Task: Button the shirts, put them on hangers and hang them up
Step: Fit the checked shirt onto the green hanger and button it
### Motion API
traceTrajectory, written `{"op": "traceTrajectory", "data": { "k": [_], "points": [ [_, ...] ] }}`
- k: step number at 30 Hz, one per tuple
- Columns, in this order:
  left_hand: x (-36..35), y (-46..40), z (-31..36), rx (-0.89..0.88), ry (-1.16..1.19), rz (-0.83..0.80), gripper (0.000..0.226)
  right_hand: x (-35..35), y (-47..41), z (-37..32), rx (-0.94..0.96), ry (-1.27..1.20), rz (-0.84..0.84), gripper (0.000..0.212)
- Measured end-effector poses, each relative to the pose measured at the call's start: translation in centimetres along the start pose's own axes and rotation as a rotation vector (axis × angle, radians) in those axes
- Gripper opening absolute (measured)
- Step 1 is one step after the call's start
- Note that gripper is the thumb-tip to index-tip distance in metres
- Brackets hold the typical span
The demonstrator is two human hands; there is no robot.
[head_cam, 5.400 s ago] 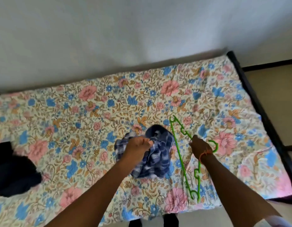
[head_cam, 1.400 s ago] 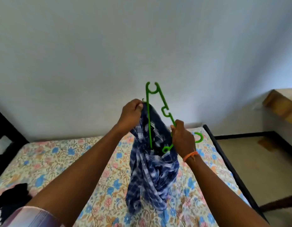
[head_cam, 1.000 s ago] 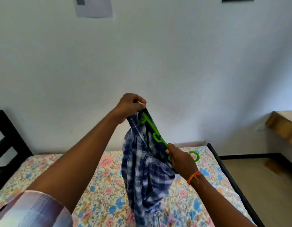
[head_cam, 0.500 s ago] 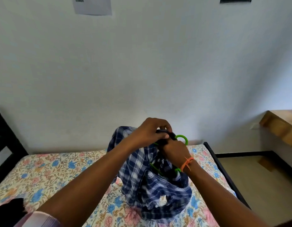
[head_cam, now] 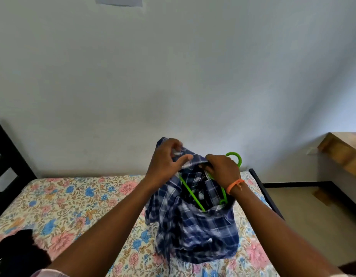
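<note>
1. Step: seating green hanger (head_cam: 193, 194) inside blue plaid shirt (head_cam: 195, 230), held above the bed (head_cam: 73, 198).
2. Left hand (head_cam: 167, 162) grip pinches collar; right hand (head_cam: 223, 168) grip holds hanger neck.
3. Next: likely pull collar over hanger shoulder, hook free.

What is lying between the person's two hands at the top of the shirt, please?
In the head view, the plaid shirt collar fabric spans the gap between left hand and right hand; the green hanger runs just below.
</note>
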State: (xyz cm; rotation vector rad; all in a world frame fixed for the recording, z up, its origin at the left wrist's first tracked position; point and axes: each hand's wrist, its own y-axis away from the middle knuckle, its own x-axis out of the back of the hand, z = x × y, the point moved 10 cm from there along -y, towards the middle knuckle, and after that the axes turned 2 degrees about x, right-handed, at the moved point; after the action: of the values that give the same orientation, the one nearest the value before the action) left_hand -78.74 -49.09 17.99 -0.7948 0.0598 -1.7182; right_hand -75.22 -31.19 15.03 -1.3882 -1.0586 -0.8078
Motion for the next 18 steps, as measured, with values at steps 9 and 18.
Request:
{"op": "traceTrajectory", "data": {
  "k": [9,18],
  "points": [
    [-9.7,9.2,-14.5,0.227,-0.3,-0.391,0.077,2.6,-1.2,0.2,0.008,-0.251,0.019,0.035],
    [-10.9,6.4,-11.9,0.225,0.006,-0.164,0.015,1.5,-0.2,4.9,-0.151,-0.417,0.09,0.047]
  ]
}}
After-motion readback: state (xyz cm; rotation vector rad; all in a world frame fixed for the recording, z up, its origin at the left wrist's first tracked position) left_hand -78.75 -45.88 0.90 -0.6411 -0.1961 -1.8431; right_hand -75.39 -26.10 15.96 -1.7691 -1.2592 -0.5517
